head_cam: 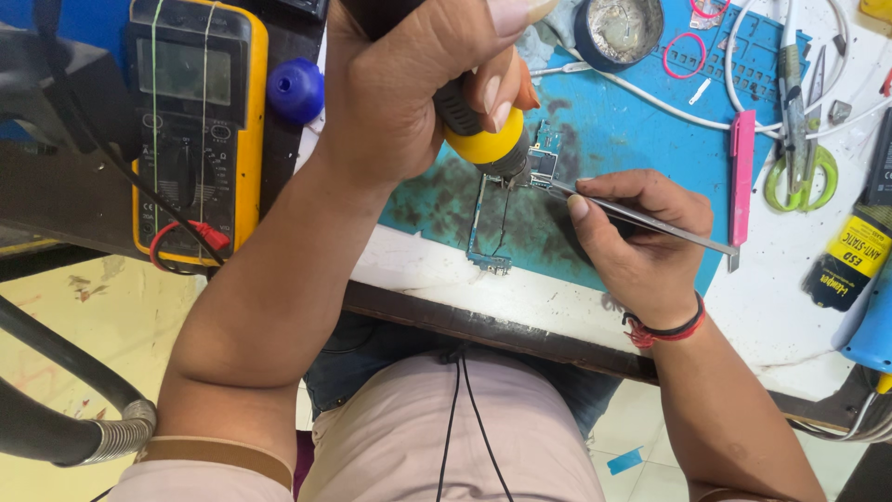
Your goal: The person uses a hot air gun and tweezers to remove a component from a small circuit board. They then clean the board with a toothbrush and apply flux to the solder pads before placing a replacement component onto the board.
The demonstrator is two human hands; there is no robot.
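- L hand (409,93): forearm comes up from lower left w/ elbow bent, wrist cocked over the blue mat (641,139). Fingers wrapped shut round a hot-air tool (488,139) w/ black grip & yellow collar; nozzle tilts down-right onto the circuit board (539,167).
- R hand (641,242): forearm enters from lower right, heel of hand low over the mat's near edge, knuckles up. Thumb & forefinger pinched closed on metal tweezers (641,218); shaft runs back over the hand to the right, tips meet the board just beside the nozzle. Red & black thread bands (664,330) on the wrist.
- Circuit board: small, lies on the mat between both hands, centre of the desk (520,302). A thin strip w/ a small connector (488,237) trails from it toward the near edge; mat looks dark-stained round it.
- Left of L hand: yellow multimeter (195,121) w/ red lead clip at its lower edge, blue round cap (295,90) beside it.
- Top of mat: round tin (618,33) of greyish paste, pink ring (685,54), white cable (688,112) looping across.
- Right of mat: pink flat pry tool (741,177), green-handled scissors (799,177), black-and-yellow brush-type handle (850,256), blue item (873,325) at frame edge, can't tell what.
- Lower left: black hose w/ ribbed metal end (84,437), off the desk.
- Thin black cord (460,418) hangs down the person's front, below desk edge.
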